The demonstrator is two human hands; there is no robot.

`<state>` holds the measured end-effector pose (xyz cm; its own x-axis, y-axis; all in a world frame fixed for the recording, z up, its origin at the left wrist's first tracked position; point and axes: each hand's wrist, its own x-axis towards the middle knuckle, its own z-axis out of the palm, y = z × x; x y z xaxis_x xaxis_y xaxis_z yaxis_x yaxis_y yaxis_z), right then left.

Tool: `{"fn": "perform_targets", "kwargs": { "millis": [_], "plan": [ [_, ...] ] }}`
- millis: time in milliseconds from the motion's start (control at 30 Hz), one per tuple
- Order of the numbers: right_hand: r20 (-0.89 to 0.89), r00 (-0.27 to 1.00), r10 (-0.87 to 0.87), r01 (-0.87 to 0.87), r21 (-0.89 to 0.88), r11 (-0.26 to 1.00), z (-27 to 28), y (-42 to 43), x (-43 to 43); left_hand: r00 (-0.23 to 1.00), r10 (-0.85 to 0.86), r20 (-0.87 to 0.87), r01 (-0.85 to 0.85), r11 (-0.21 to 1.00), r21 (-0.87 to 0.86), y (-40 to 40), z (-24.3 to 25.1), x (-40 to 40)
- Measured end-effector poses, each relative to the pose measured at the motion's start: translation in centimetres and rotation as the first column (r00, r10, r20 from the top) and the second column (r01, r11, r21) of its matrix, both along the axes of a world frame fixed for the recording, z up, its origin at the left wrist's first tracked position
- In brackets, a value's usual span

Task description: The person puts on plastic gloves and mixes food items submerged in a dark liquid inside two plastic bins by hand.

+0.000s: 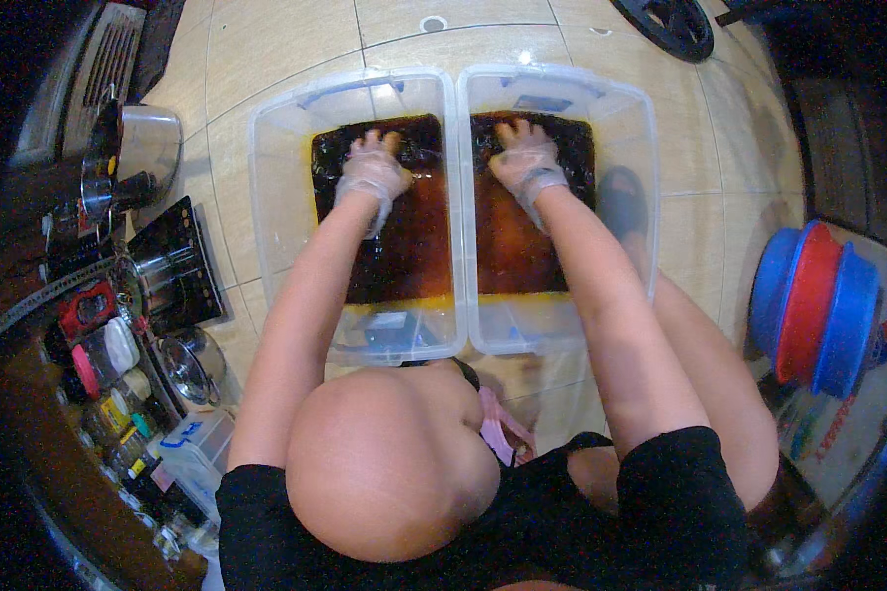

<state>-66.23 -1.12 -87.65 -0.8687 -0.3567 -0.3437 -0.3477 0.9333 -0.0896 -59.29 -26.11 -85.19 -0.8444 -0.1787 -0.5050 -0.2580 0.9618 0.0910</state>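
Two clear plastic storage bins stand side by side on the floor before me, the left bin (284, 177) and the right bin (624, 140). Each holds dark brown liquid, the left liquid (414, 244) and the right liquid (510, 251), with a yellowish edge and black, glossy matter toward the far side. My left hand (373, 166), in a thin clear plastic glove, reaches into the left bin with fingers apart. Gloved the same way, my right hand (526, 159) is over the right bin's far part, fingers spread. Both hands are blurred; whether the fingertips touch the liquid cannot be told.
At left on the tiled floor (236, 44) are a large metal pot (148, 151), a dark flat panel (181, 270), a smaller pot (192, 366) and shelved jars (118, 343). Blue and red plastic basins (809, 303) stand at right. A black round base (669, 26) lies at the far right.
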Motion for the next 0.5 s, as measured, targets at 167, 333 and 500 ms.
{"fn": "perform_targets", "kwargs": {
  "millis": [167, 333, 500],
  "plan": [
    [0.004, 0.979, -0.206, 0.205, 0.050, 0.977, -0.9, 6.3, -1.8, 0.986, 0.165, -0.019, -0.166, 0.981, -0.102, -3.5, -2.2, 0.5],
    [-0.019, 0.968, -0.249, 0.250, 0.106, 0.962, -1.9, 6.4, -0.5, 0.944, 0.328, 0.042, -0.307, 0.915, -0.262, -5.6, -4.8, 4.0],
    [0.211, 0.977, 0.026, -0.082, 0.265, 0.961, -3.2, 10.4, 4.1, 0.830, -0.214, 0.515, 0.342, 0.924, -0.168, -2.4, -3.8, 7.2]
  ]
}}
